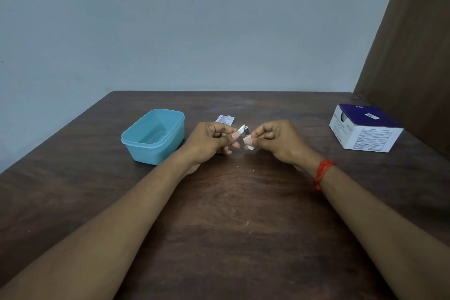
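Head view: your left hand [211, 139] pinches a small silver metal clipper [243, 128]. Your right hand [275, 140] pinches a folded white swab [248, 142] just beside it.

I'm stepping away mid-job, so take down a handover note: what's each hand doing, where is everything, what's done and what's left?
Left hand pinches the small metal clipper, held above the table.
Right hand pinches a folded white swab pad just under the clipper's tip; contact unclear.
Torn sachet wrapper lies behind the hands; lidless blue tub at left, purple-and-white box at right.
Done: sachet opened, pad out.
Left: probably wiping the clipper, then clearing up.
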`<state>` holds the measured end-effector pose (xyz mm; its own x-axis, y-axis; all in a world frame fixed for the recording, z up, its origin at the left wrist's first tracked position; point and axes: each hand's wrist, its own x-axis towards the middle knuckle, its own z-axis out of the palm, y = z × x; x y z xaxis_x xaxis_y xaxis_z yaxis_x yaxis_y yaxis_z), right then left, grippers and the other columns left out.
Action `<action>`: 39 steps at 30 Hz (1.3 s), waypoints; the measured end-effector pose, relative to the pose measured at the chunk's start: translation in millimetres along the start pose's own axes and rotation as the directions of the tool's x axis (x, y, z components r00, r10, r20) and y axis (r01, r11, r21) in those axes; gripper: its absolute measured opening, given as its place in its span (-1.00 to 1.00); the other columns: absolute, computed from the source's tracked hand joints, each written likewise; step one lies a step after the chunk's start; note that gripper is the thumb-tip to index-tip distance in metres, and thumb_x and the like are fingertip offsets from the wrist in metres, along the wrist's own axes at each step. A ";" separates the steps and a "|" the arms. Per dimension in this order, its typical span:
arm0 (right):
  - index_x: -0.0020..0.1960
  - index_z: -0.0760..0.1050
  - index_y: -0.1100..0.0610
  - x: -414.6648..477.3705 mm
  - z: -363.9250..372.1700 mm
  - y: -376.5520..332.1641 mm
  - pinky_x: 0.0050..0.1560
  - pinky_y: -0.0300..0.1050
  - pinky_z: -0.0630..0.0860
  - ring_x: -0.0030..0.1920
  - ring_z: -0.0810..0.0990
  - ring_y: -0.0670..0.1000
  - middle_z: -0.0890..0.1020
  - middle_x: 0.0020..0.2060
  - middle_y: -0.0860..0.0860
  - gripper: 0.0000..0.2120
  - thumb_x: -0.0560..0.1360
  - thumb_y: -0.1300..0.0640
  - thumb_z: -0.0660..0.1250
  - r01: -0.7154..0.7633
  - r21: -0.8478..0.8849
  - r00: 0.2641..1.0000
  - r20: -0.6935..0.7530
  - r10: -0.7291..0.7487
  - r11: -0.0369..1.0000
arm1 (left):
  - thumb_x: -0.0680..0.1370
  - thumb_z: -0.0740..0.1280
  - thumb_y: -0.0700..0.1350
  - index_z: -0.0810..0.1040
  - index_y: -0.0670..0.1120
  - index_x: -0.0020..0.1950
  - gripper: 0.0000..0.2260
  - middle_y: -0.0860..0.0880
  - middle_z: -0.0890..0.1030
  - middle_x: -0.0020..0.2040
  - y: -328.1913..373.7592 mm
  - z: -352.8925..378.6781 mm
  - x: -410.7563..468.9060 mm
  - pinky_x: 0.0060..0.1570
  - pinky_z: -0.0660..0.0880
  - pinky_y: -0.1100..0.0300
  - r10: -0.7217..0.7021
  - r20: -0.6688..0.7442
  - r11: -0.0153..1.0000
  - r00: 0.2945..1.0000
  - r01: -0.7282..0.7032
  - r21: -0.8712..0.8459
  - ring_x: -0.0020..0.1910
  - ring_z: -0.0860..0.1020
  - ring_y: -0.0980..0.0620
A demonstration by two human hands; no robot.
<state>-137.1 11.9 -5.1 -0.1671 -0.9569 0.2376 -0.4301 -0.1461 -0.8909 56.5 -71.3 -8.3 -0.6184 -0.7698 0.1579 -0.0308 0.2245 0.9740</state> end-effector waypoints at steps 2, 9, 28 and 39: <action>-0.14 0.66 0.16 -0.1 -0.3 -0.9 -0.02 -0.04 0.51 -0.20 0.63 0.05 0.73 -0.24 0.19 -0.85 0.42 0.10 0.57 0.017 -0.008 1.000 -0.020 -0.017 1.000 | 0.57 0.42 -0.17 0.70 -0.15 0.06 -0.89 -0.08 0.72 -0.22 1.4 1.2 -0.8 -0.20 0.62 0.22 0.004 0.001 1.000 1.000 -0.004 0.011 -0.33 0.54 0.12; -0.18 0.66 0.02 1.9 0.1 -1.5 -0.21 -0.27 0.48 -0.32 0.58 -0.17 0.73 -0.33 -0.04 -0.92 0.46 0.12 0.54 0.065 -0.021 0.996 -0.060 -0.066 0.998 | 0.55 0.45 -0.15 0.72 -0.16 0.05 -0.87 -0.09 0.72 -0.20 3.3 1.9 -1.8 -0.21 0.61 0.22 0.004 0.008 1.000 1.000 -0.004 0.020 -0.34 0.53 0.10; -0.10 0.65 0.12 2.5 -22.5 -16.7 -0.35 -0.36 0.35 -0.44 0.41 -0.22 0.57 -0.44 -0.16 -0.96 0.54 0.20 0.44 0.085 -0.057 0.996 0.014 -0.085 0.995 | 0.56 0.44 -0.04 0.73 -0.14 0.03 -0.81 -0.11 0.71 -0.17 5.9 -5.5 -0.9 -0.22 0.58 0.24 -0.058 0.096 0.998 0.994 0.061 -0.025 -0.34 0.47 0.15; -0.08 0.71 0.09 0.4 -25.2 -31.5 -0.24 -0.45 0.38 -0.30 0.52 -0.32 0.65 -0.29 -0.22 -0.96 0.47 0.15 0.51 0.280 -0.263 0.957 0.007 -0.289 0.923 | 0.48 0.45 -0.04 0.72 -0.18 0.01 -0.76 0.01 0.62 -0.24 9.3 -14.4 -2.1 -0.17 0.60 0.26 -0.162 0.220 0.955 0.962 0.209 -0.212 -0.33 0.49 0.17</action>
<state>-146.0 22.4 32.8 -0.0295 -0.8758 0.4817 -0.6773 -0.3369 -0.6540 68.8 -76.2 2.8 -0.7626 -0.6455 -0.0414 0.0081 -0.0736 0.9973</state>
